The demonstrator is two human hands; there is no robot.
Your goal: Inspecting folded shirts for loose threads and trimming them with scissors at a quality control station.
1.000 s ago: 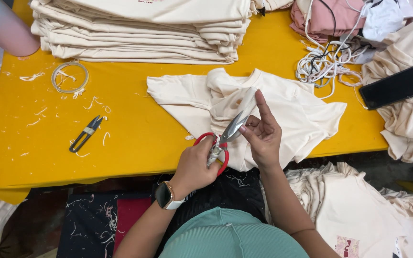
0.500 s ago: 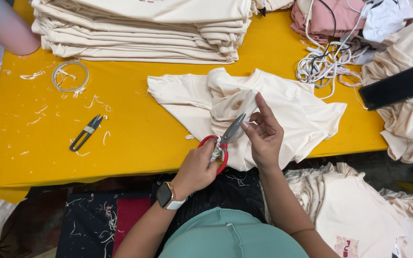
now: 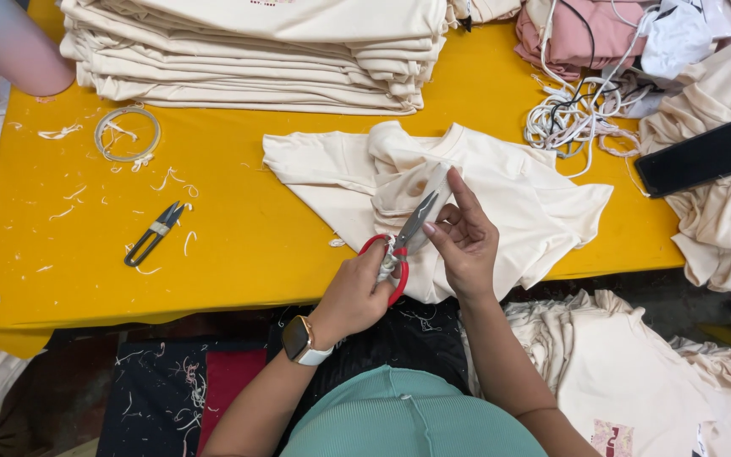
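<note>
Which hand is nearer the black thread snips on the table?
Left. The left hand, holding the red scissors, is right of the snips; the right hand is farther right, beyond the scissors.

free: bare yellow table (image 3: 239,245) left of hands | blocked: folded stack (image 3: 255,51) behind, cords (image 3: 573,118) right

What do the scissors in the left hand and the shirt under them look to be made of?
Scissors: grey metal blades with a dull sheen, and glossy red handles, probably plastic. Shirt: soft cream knit fabric, likely cotton jersey; it is matte, with limp folds. The left hand grips the handles; the right hand is beside the blades.
</note>
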